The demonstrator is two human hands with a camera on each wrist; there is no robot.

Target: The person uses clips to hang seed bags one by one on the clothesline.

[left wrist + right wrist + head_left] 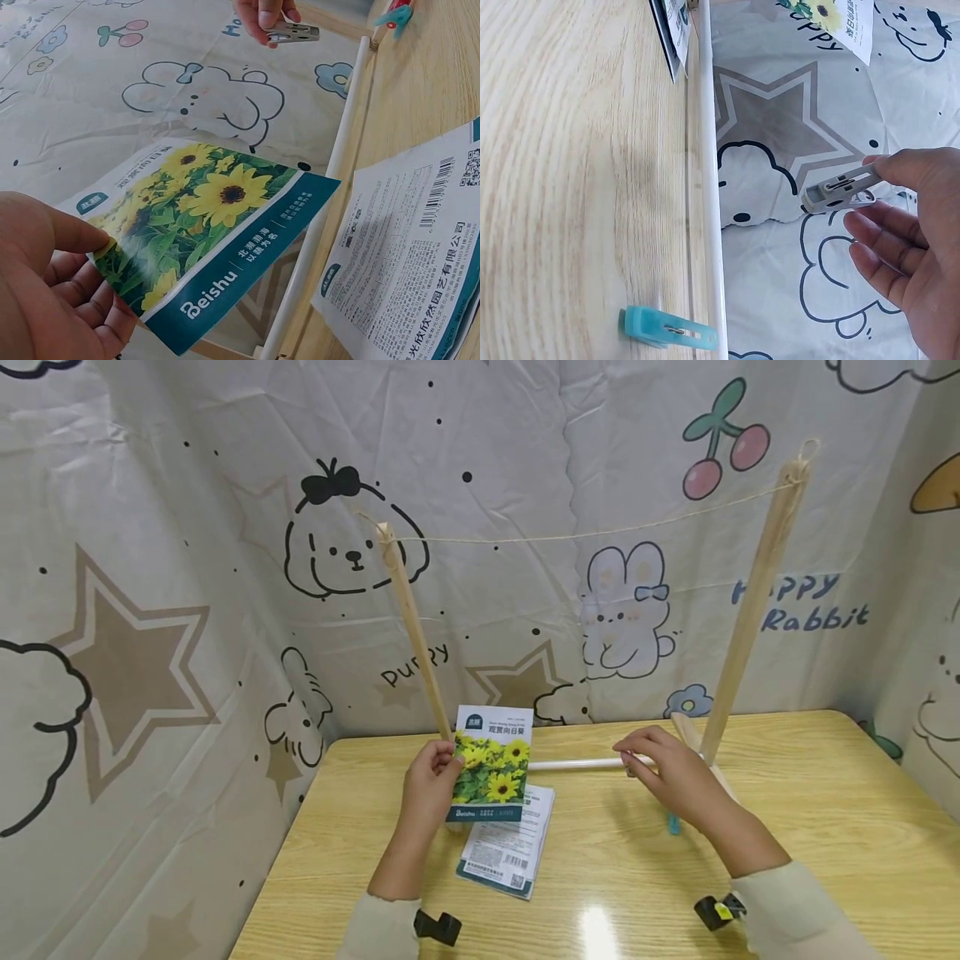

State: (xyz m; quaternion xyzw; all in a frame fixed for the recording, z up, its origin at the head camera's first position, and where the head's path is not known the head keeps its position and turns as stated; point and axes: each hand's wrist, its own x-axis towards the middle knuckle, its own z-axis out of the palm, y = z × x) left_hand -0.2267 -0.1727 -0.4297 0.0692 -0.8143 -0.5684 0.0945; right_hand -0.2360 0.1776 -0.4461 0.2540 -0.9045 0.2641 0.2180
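A thin beige string (525, 540) crosses the frame's upper middle. Below it, at centre, the left hand (433, 783) pinches a rectangular, yellow-sunflower-printed packet (491, 766) by its left edge, long axis near upright; farther right, the right hand (666, 770) pinches a small grey spring clip (840, 187).

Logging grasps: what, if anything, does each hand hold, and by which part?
Left hand: sunflower packet, by its left edge. Right hand: grey clip, by its handle end.

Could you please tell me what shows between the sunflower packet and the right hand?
In the head view, a stretch of white rod shows between the sunflower packet and the right hand.
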